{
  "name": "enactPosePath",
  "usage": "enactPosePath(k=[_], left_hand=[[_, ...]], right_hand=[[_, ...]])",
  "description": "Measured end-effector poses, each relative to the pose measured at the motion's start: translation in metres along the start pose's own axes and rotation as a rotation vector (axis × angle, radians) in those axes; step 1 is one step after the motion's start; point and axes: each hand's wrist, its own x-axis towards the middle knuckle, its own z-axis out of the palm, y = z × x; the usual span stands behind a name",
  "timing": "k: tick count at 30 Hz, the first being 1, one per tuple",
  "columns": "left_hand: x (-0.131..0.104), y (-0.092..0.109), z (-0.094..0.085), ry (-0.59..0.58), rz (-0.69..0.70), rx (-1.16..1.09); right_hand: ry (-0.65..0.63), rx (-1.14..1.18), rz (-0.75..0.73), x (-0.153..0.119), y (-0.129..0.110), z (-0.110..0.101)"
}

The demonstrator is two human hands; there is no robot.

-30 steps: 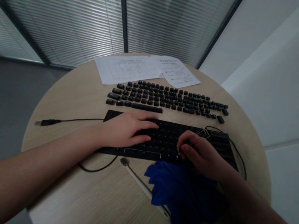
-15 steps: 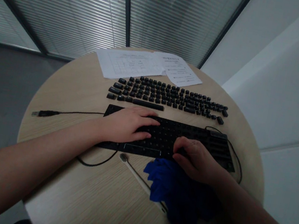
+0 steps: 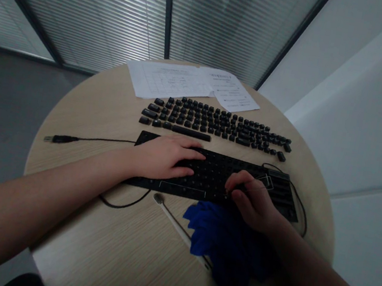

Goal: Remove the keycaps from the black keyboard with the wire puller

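My left hand (image 3: 162, 159) lies with fingers spread on the left half of a black keyboard (image 3: 203, 176) whose keycaps are off. Over its right half, my right hand (image 3: 252, 198) is curled in a pinch. A thin bent wire (image 3: 267, 181) shows at these fingers, its loop standing out above the knuckles; its other end is hidden. Below the right hand lies a crumpled blue cloth (image 3: 220, 244). A white toothbrush (image 3: 178, 225) with dark bristles rests beside the cloth, its handle partly under it.
Loose black keycaps (image 3: 200, 115) stand in rows behind the keyboard, with the long space bar (image 3: 191, 133) in front. Printed papers (image 3: 171, 82) lie at the far edge of the round wooden table (image 3: 87, 112). The USB plug (image 3: 59, 139) and cable lie left.
My right hand has lifted and turned slightly, and the bent wire now shows above its knuckles. My left hand stays on the keyboard. The view has shifted a little.
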Motion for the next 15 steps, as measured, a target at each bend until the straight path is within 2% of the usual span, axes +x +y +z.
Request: enactPosePath(k=[8,13,15], left_hand=[[-0.0001,-0.0012,0.0011,0.012,0.012,-0.008],[-0.0005,-0.0012,0.0009,0.008,0.003,-0.006],[-0.0001,-0.0009,0.0005,-0.005,-0.004,-0.006]], right_hand=[[-0.023,-0.037,-0.045,0.0048,-0.0100,-0.0030],[-0.014,-0.007,0.127,0.0045,-0.0086,-0.0022],[-0.023,-0.016,0.137,0.0050,-0.0086,-0.0020]])
